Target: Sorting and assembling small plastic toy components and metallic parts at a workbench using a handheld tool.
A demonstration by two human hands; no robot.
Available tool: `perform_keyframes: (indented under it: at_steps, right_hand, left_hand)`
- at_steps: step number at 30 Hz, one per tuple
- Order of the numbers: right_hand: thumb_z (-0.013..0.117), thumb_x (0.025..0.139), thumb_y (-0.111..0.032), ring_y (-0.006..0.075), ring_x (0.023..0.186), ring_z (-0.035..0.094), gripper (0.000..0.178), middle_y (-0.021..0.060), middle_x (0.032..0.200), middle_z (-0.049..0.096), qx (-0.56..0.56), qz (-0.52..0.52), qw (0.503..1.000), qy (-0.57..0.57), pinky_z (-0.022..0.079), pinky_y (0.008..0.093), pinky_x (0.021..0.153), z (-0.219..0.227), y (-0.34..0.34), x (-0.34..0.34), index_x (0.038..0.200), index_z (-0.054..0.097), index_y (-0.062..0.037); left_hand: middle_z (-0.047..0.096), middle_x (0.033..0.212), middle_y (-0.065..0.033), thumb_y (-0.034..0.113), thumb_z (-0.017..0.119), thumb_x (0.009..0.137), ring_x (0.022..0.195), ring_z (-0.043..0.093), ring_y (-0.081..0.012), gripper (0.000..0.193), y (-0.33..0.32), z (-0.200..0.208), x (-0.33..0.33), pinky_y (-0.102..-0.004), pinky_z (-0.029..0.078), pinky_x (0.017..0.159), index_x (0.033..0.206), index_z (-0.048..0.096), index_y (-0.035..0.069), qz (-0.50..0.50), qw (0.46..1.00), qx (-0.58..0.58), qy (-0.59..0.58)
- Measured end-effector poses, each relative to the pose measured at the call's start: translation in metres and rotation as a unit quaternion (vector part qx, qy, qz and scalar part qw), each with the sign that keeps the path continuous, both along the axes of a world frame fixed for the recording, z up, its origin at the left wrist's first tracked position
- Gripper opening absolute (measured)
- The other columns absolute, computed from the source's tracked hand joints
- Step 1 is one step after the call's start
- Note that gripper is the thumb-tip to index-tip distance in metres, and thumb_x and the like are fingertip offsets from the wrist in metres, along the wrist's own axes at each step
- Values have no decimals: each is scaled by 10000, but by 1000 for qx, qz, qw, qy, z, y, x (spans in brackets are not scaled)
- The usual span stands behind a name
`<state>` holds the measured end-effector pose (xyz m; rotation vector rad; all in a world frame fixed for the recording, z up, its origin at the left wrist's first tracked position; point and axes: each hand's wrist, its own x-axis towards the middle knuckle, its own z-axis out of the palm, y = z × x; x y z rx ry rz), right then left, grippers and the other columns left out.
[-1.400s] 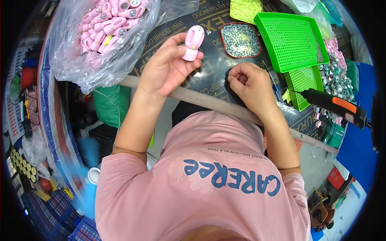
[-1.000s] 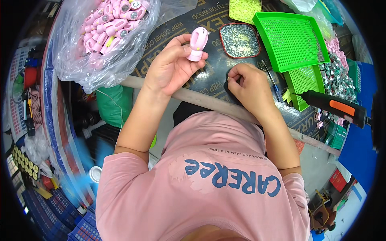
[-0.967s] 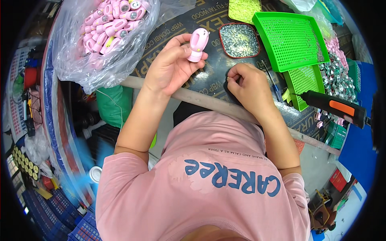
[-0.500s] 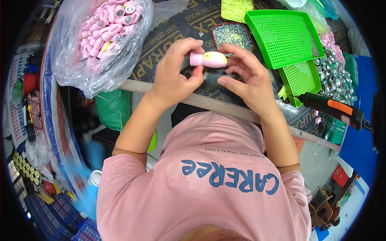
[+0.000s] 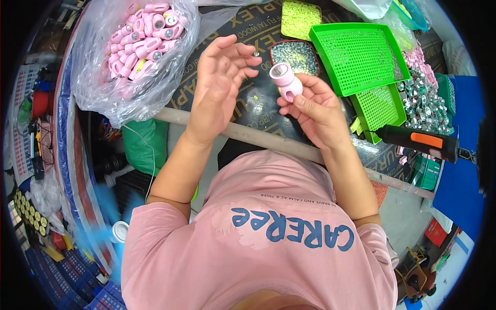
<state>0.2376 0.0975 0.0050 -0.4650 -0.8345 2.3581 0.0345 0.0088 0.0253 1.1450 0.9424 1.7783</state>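
A small pink flashlight [image 5: 283,77] is gripped in my right hand [image 5: 323,111], its fingers and thumb round the lower end. The flashlight's round lens end, with a silvery inside, tilts up and to the left. My left hand [image 5: 214,93] is held up to the left of it, palm turned inward, fingers apart and nothing in them. Near the left fingertips a tiny shiny round part [image 5: 256,53] lies on the dark board [image 5: 258,111]. Past the flashlight stands a red-rimmed tray [image 5: 316,51] of small silvery springs or similar pieces, with some yellow bits among them.
At the left, a clear plastic bag [image 5: 88,93] holds many pink flashlights. A tray of yellow-green pieces [image 5: 300,19] stands at the back. Two green perforated baskets [image 5: 356,85] overlap at the right, beside a heap of silvery parts [image 5: 426,103] and a black-and-orange power screwdriver [image 5: 421,142].
My left hand has let go of the flashlight and opened, moving left. My right hand now holds it, turned from lying sideways to lens end up.
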Motion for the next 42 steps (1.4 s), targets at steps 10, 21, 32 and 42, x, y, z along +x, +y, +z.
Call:
perform_keyframes:
  at_steps: [10,21,32,42]
  right_hand:
    - [648,960,-7,243,974,706,422,160,1156,681,-72,113,989,-55,593,354,826,-12,-43,-4,1363,523,-16]
    - [676,949,-38,178,1046,670,352,131,1188,689,88,134,973,-166,553,314,915,11,-23,56,1289,593,6]
    - [763,861,-14,195,1087,680,392,128,1178,708,152,203,946,-200,540,336,960,51,-15,157,1231,637,13]
    - [695,939,-139,83,814,619,198,37,914,695,342,-128,726,-583,518,252,738,112,123,252,1077,707,2]
  left_hand:
    - [589,734,-61,331,586,1043,596,560,-132,363,5,4,31,-280,488,574,1248,489,47,-38,962,-108,-246]
    - [704,824,-62,343,596,1026,728,632,-143,312,49,67,-232,-290,504,672,1145,680,68,347,769,-126,521]
    - [682,1066,-157,219,696,927,1040,640,-337,380,75,79,-223,-429,503,914,1270,632,69,263,658,-100,698]
    - [690,1020,-118,116,712,907,840,672,-195,463,78,53,-33,-327,535,744,1330,557,10,-60,828,-208,517]
